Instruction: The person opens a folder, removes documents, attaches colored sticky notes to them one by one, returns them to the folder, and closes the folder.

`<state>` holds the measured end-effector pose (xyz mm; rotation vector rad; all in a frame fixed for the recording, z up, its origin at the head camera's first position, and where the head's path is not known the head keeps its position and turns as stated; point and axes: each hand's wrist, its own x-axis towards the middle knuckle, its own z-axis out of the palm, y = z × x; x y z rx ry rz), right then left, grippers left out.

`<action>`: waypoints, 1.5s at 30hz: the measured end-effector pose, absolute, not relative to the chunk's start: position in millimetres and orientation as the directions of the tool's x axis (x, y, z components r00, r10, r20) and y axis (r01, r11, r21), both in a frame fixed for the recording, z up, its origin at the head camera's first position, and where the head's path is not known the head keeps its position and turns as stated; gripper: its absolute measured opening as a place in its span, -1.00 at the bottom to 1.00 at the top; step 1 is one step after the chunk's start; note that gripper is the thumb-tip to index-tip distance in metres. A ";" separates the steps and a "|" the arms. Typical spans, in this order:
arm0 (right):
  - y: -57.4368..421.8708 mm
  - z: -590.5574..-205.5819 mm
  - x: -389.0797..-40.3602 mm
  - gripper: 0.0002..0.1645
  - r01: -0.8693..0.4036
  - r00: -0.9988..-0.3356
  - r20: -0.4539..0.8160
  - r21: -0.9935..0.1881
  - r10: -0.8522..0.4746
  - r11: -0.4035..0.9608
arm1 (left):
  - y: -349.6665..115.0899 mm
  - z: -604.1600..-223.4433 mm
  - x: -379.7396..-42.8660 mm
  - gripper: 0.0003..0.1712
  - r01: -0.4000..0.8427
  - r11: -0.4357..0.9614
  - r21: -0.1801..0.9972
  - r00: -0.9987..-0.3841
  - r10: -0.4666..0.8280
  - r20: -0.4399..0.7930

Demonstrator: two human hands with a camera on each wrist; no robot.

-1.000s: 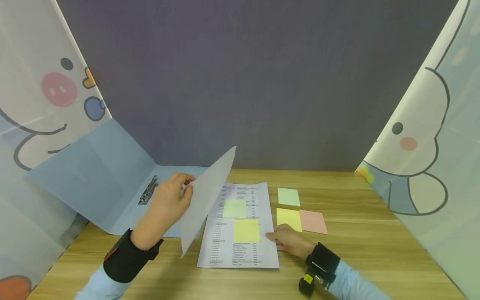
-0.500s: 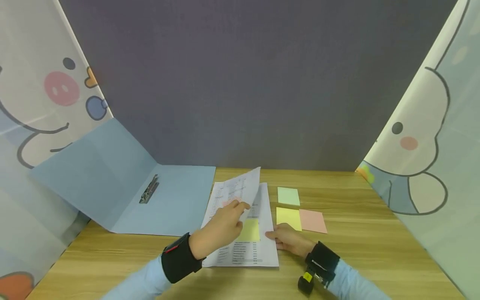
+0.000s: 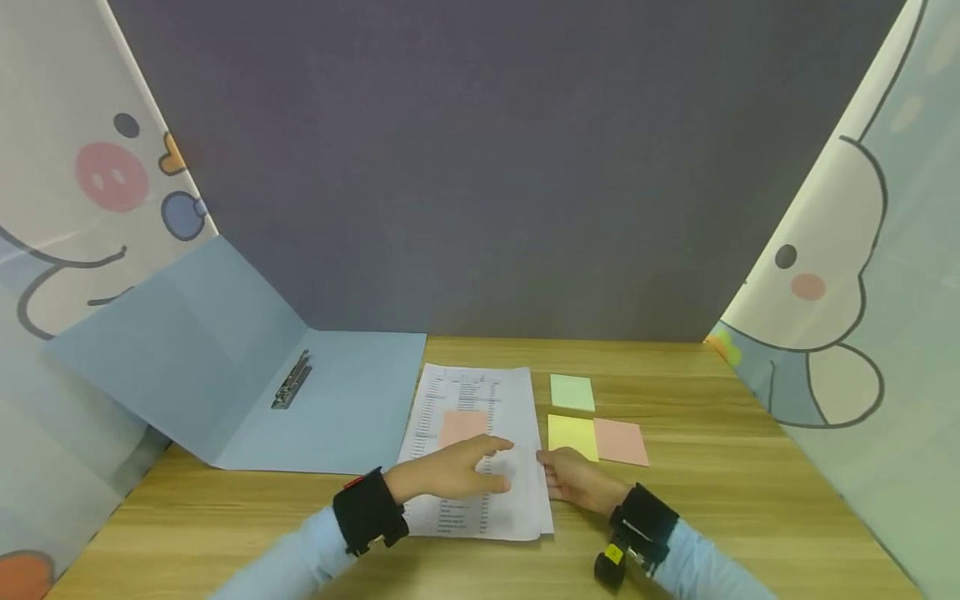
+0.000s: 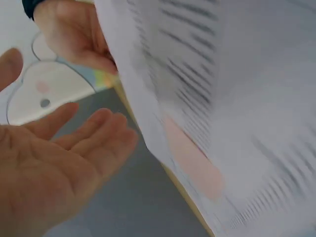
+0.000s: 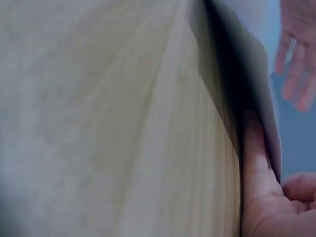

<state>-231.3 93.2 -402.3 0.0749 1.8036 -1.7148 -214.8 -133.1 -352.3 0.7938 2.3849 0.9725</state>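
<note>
A stack of printed sheets (image 3: 510, 400) lies on the table, with a pink sticky note (image 3: 462, 427) on the top page. My left hand (image 3: 461, 468) hovers over the stack with fingers and thumb spread, holding nothing; in the left wrist view the same hand (image 4: 64, 168) shows its palm beside the pages. At the stack's right edge, my right hand (image 3: 581, 481) pinches the paper. The right wrist view has a finger (image 5: 256, 163) tucked under the sheets and the thumb on the other side. A lower sheet peeks out at the bottom right corner.
Left of the stack lies an opened blue folder (image 3: 356, 408) with a metal clip (image 3: 292, 381), its cover tilted up. To the right are green (image 3: 572, 392), yellow (image 3: 573, 437) and pink sticky notes (image 3: 622, 442). A dark panel (image 3: 510, 167) stands behind the table.
My left hand swung a sheet rightward from the folder side, laid it over the sheet with green and yellow notes, and let go. The right hand stayed at the edge.
</note>
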 end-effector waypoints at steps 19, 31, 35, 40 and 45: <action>93.5 -408.0 -227.8 -0.55 0.383 -0.772 -0.415 -0.908 -0.481 0.167 | -198.1 -366.9 -198.8 -0.28 0.084 0.705 0.704 -0.829 0.442 -0.344; 95.4 -409.1 -224.9 -0.50 0.349 -0.806 -0.377 -0.925 -0.456 0.149 | -285.4 -385.4 -225.5 -0.40 0.305 0.840 0.449 -0.910 0.396 -0.122; 96.3 -405.5 -219.4 -0.50 0.326 -0.816 -0.371 -0.929 -0.443 0.177 | -313.9 -390.5 -230.0 -0.31 0.251 0.872 0.419 -0.922 0.347 -0.170; 96.3 -403.5 -214.2 -0.49 0.331 -0.821 -0.371 -0.929 -0.433 0.168 | -325.1 -390.4 -225.4 -0.25 0.232 0.866 0.442 -0.913 0.351 -0.208; 98.9 -399.4 -211.3 -0.45 0.346 -0.850 -0.370 -0.929 -0.375 0.134 | -314.2 -385.6 -219.8 -0.24 0.208 0.876 0.434 -0.913 0.334 -0.236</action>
